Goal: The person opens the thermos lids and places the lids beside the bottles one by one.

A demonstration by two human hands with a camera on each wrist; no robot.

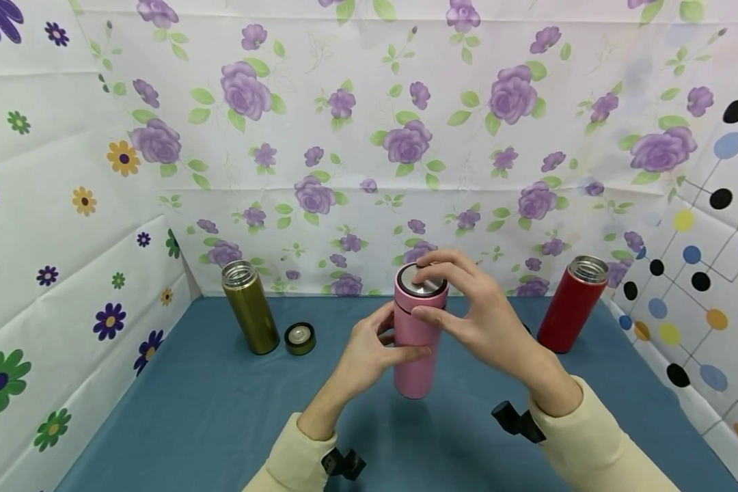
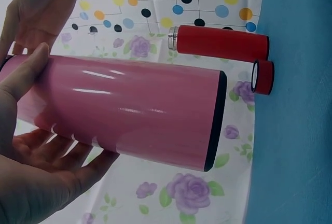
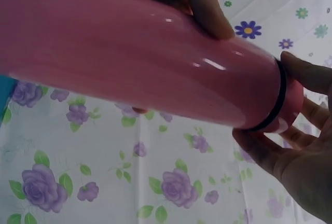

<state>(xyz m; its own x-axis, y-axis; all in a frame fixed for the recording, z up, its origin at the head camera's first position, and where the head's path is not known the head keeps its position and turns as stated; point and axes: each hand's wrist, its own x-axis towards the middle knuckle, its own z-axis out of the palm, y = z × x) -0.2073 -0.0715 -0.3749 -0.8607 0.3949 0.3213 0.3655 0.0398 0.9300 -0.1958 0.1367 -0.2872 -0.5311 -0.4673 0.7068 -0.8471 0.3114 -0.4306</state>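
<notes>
A pink thermos bottle (image 1: 417,331) with a steel-topped lid (image 1: 427,281) is held upright, its base raised off the table. My left hand (image 1: 372,352) grips the body, thumb across the front and fingers behind. At the top, my right hand (image 1: 476,311) has its thumb and fingers round the lid. In the right wrist view the pink lid (image 3: 294,105) sits on the bottle, above a dark ring (image 3: 275,99). The left wrist view shows the bottle's black base rim (image 2: 217,123).
An olive-green bottle (image 1: 251,314) stands uncapped at the left, its lid (image 1: 300,338) beside it on the blue tablecloth (image 1: 209,410). At the right stands an uncapped red bottle (image 1: 572,307); the left wrist view shows its red lid (image 2: 264,77) nearby. Patterned sheets (image 1: 344,225) wall the table.
</notes>
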